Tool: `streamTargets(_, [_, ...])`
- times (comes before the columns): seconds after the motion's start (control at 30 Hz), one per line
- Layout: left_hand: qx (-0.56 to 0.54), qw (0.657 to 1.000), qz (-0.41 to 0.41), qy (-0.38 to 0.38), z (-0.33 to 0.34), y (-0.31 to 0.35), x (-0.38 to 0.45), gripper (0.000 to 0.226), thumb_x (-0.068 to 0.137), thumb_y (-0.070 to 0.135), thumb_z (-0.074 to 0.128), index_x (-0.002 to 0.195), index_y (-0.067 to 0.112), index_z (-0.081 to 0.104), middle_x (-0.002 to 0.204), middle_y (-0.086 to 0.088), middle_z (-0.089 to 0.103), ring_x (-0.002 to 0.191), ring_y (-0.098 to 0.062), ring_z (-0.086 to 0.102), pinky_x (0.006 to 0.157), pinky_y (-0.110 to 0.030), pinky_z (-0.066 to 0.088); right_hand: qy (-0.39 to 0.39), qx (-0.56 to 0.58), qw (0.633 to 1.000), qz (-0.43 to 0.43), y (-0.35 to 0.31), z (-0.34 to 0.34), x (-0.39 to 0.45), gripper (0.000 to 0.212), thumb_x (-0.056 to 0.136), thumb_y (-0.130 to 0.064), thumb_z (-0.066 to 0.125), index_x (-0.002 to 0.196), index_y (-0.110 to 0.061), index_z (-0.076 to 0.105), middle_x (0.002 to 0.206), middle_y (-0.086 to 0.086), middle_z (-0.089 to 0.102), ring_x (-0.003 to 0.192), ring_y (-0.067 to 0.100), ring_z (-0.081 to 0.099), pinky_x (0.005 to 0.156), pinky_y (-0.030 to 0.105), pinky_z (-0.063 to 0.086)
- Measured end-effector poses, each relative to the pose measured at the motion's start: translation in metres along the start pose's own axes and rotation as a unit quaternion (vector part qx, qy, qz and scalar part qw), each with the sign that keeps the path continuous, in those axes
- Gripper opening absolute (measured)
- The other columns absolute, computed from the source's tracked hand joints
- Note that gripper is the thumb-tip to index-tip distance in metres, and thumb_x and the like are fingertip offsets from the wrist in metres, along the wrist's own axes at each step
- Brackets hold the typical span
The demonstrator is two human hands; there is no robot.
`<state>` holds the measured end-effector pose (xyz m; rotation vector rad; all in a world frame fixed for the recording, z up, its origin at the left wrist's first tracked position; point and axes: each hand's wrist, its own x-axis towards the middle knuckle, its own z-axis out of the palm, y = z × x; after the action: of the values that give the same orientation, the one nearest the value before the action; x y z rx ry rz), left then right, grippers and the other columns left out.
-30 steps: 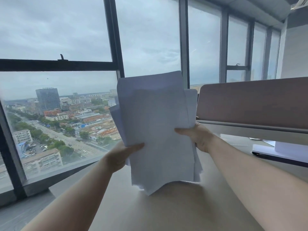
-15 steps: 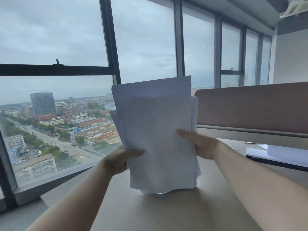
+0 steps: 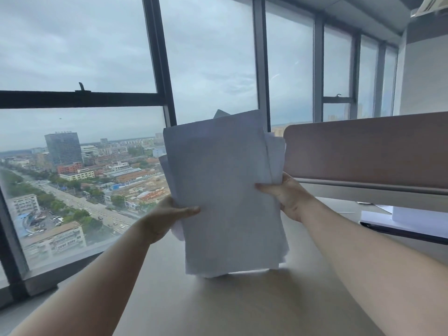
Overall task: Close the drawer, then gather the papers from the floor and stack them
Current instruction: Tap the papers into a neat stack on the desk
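A wall of tall windows (image 3: 206, 57) with dark frames fills the far side, looking out on a grey sky and a city far below. In front of it runs a pale desk (image 3: 218, 306), its top stretching toward the viewer. On the right, a brownish divider panel (image 3: 368, 151) stands upright along the desk's far edge.

The stack of white papers (image 3: 225, 195) is held upright over the desk, between the 2 hands, its lower edge resting on or just above the desk top; which of these cannot be told. The sheets are not squared: some edges stick out to the right and left, and 1 folded corner pokes above the top edge.

The left hand (image 3: 167, 217) grips the stack's left edge low down, thumb pressed across the front sheet, the other fingers hidden behind the paper. The right hand (image 3: 286, 197) clamps the right edge a little higher, thumb on the front, remaining fingers wrapped behind.

At the far right of the desk, well apart from the stack, more white sheets (image 3: 397, 217) lie flat on top of a thin dark item (image 3: 402, 234) that cannot be identified.
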<state>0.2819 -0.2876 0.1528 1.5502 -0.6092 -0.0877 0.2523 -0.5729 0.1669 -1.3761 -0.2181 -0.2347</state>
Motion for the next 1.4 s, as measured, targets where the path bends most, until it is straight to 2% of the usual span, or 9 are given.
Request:
streamTargets(0.13, [0.017,0.997,0.049,0.063,0.002,0.011,0.01,0.065,0.04,0.027,0.092,0.1,0.014,0.07,0.099,-0.003,0.077,0.091,-0.019,0.072,0.076,-0.027,0.058,0.038,-0.021,0.999,-0.027,-0.007,0.009,0.003,0.026,0.075,0.003,0.076,0.094,-0.013,0.068,0.086,0.005,0.074,0.069,0.02,0.071,0.061,0.03,0.059])
streamTargets(0.3, [-0.136,0.975,0.055,0.17,0.023,0.01,0.018,0.02,0.076,0.017,0.072,0.094,0.009,0.071,0.087,-0.005,0.077,0.075,-0.019,0.073,0.069,-0.031,0.059,0.091,-0.024,0.993,-0.072,-0.015,0.026,0.006,0.052,0.065,-0.011,0.086,0.108,-0.018,0.056,0.109,0.01,0.07,0.095,0.03,0.07,0.085,0.049,0.058])
streamTargets(0.43, [-0.121,0.973,0.074,0.184,0.031,0.012,0.019,0.015,0.076,0.02,0.073,0.091,0.016,0.073,0.085,-0.001,0.078,0.075,-0.019,0.073,0.072,-0.035,0.06,0.135,-0.087,0.982,-0.103,-0.016,0.029,0.008,0.078,0.051,-0.032,0.092,0.115,-0.021,0.048,0.12,0.004,0.064,0.106,0.025,0.066,0.089,0.045,0.057])
streamTargets(0.53, [-0.093,0.974,0.074,0.193,0.036,0.017,0.018,0.009,0.077,0.016,0.072,0.086,0.016,0.073,0.079,-0.001,0.077,0.07,-0.017,0.072,0.068,-0.03,0.06,0.131,-0.119,0.975,-0.132,-0.019,0.026,0.003,0.059,0.064,-0.018,0.088,0.107,-0.027,0.047,0.107,0.0,0.064,0.095,0.02,0.064,0.078,0.03,0.056])
streamTargets(0.7, [-0.09,0.975,0.079,0.185,0.044,0.028,0.019,0.008,0.076,0.015,0.073,0.084,0.013,0.073,0.073,0.001,0.077,0.065,-0.015,0.072,0.063,-0.029,0.06,0.152,-0.158,0.96,-0.174,-0.022,0.024,-0.001,0.058,0.065,-0.023,0.088,0.104,-0.02,0.047,0.096,-0.002,0.061,0.09,0.022,0.063,0.074,0.029,0.056])
streamTargets(0.9, [-0.095,0.979,0.074,0.167,0.042,0.022,0.015,0.025,0.067,0.019,0.079,0.092,0.015,0.074,0.085,-0.002,0.078,0.076,-0.017,0.073,0.069,-0.032,0.059,0.184,-0.152,0.958,-0.161,-0.029,0.004,0.001,0.086,0.064,-0.037,0.087,0.132,-0.034,0.035,0.081,0.003,0.052,0.073,0.019,0.058,0.06,0.026,0.047])
streamTargets(1.1, [-0.102,0.982,0.036,0.156,0.049,0.018,0.012,0.031,0.073,0.018,0.075,0.102,0.008,0.072,0.092,-0.013,0.074,0.072,-0.021,0.073,0.067,-0.033,0.059,0.109,-0.143,0.977,-0.115,-0.025,0.009,0.001,0.054,0.066,-0.034,0.086,0.109,-0.015,0.059,0.101,0.005,0.072,0.089,0.023,0.071,0.08,0.039,0.06])
streamTargets(1.23, [-0.11,0.987,0.057,0.104,0.056,0.017,0.011,0.029,0.076,0.024,0.07,0.105,0.017,0.07,0.094,-0.006,0.076,0.081,-0.021,0.073,0.07,-0.034,0.058,0.067,-0.081,0.987,-0.12,-0.013,0.018,-0.003,0.058,0.068,-0.026,0.086,0.116,-0.021,0.053,0.11,0.003,0.069,0.098,0.022,0.069,0.086,0.042,0.059])
streamTargets(1.4, [-0.094,0.993,-0.03,0.065,0.061,0.005,0.007,0.042,0.07,0.037,0.073,0.107,0.016,0.068,0.092,-0.002,0.077,0.084,-0.019,0.074,0.08,-0.037,0.059,0.047,-0.028,0.997,-0.057,-0.004,0.01,-0.014,0.034,0.077,-0.022,0.08,0.106,-0.024,0.063,0.108,0.007,0.073,0.09,0.023,0.071,0.082,0.04,0.059])
